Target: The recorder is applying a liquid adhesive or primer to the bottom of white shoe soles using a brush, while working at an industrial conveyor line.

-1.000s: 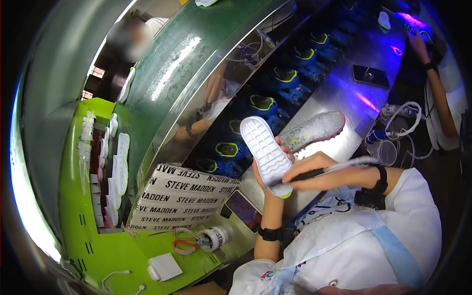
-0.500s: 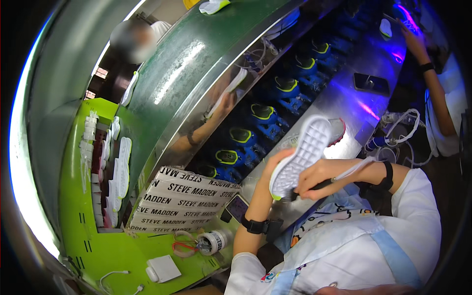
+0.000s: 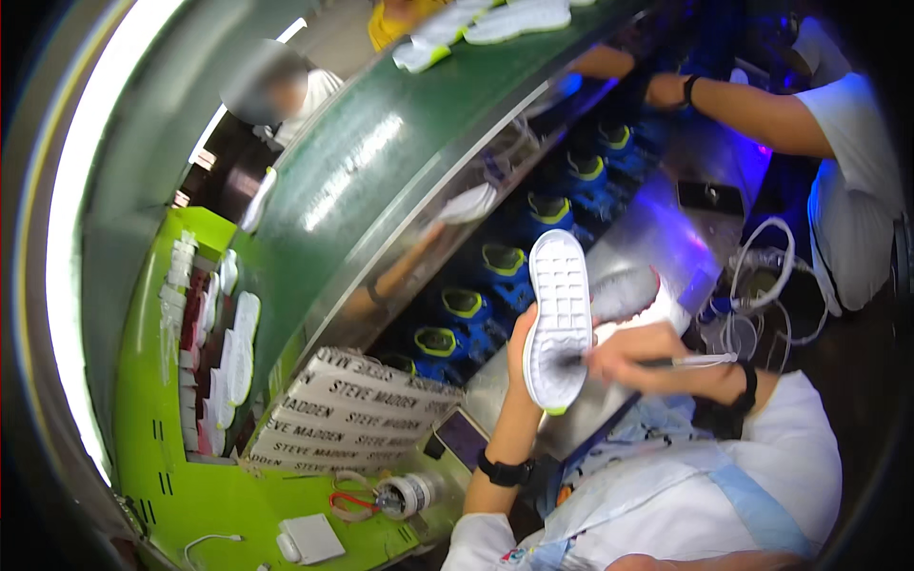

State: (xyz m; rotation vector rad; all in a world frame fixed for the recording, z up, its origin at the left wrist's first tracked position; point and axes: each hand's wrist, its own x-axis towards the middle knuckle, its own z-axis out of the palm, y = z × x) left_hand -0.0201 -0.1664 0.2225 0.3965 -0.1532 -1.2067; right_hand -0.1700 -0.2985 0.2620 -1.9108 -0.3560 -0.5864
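In my left hand (image 3: 521, 357) is a white shoe sole (image 3: 560, 300) with a grid of hollows and a yellow-green tip at its lower end. The sole stands nearly upright, its gridded face toward me, with my fingers along its left edge. My right hand (image 3: 640, 354) is closed round a thin brush (image 3: 700, 361), its pale handle pointing right. The dark bristles touch the lower part of the gridded face, smeared by motion. Behind the sole lies a grey rounded piece (image 3: 624, 290) with a red edge; its kind is unclear.
Blue shoes (image 3: 503, 259) with yellow-green collars line a rack beyond the metal bench. A green belt (image 3: 333, 181) carries white soles (image 3: 519, 21). More soles (image 3: 238, 357) fill a green tray at left. A printed cardboard panel (image 3: 357, 409) and phone (image 3: 710, 197) are nearby. A co-worker's arm (image 3: 762, 114) reaches in.
The sole has turned from slanted to nearly upright. My right hand and the brush have moved up along it. The co-worker's arm now stretches toward the rack, and more soles show on the belt.
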